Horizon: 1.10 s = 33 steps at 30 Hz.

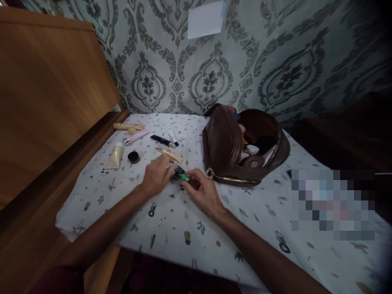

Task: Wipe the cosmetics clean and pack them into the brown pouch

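Both hands meet over the middle of the patterned white cloth (171, 228). Between them is a small black-and-green item (185, 177), too blurred to name. My left hand (157, 175) closes on its dark end, and my right hand (203, 190) pinches near the green end. Just beyond the left hand lie slim beige and gold-coloured pieces (173, 155). Farther back are a black tube with a silvery cap (162, 141) and a small white tube with a dark cap (173, 138). A round dark-lidded jar (133, 157) sits left of them.
An open brown leather bag (222, 143) stands right of my hands, with assorted items inside. At the left lie a cream tube (115, 156), a pink tube (137, 136) and a beige tube (128, 126). A wooden cabinet (55, 81) borders the left; a patterned wall covering (211, 77) rises behind.
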Tool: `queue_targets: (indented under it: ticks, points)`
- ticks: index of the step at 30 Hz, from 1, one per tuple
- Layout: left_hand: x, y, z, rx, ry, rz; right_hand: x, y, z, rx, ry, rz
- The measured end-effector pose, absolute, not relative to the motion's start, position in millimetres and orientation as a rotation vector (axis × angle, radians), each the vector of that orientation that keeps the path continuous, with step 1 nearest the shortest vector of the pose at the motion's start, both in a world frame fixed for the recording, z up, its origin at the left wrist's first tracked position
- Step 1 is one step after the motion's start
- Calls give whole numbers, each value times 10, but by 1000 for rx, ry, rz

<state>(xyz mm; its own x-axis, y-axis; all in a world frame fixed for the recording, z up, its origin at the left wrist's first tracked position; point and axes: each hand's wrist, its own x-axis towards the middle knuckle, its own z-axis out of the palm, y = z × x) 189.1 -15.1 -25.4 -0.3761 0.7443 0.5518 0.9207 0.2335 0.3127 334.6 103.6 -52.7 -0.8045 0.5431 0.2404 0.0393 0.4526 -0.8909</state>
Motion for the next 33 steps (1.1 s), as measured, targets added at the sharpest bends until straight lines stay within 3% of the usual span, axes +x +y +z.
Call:
queue_targets:
  ticks: [5, 17, 21, 26, 33]
  points:
    - [2080, -41, -302, -1745, -2112, -549, 3343, 1022, -577, -449, -2213, 1260]
    - [1300, -28, -289, -1321, -2422, -799, 3359, 1028, -547, -413, -2188, 1207]
    - [1716, -40, -270, -1502, -2305, -788, 3338, 1033, -569, -437, -2132, 1341]
    - [2163, -6, -219, -1712, -2161, -533, 3325, 1045, -587, -450, -2034, 1547]
    - [1495, 12, -242, -1344, -2438, -689, 3362, 1091, -543, -432, -2026, 1690]
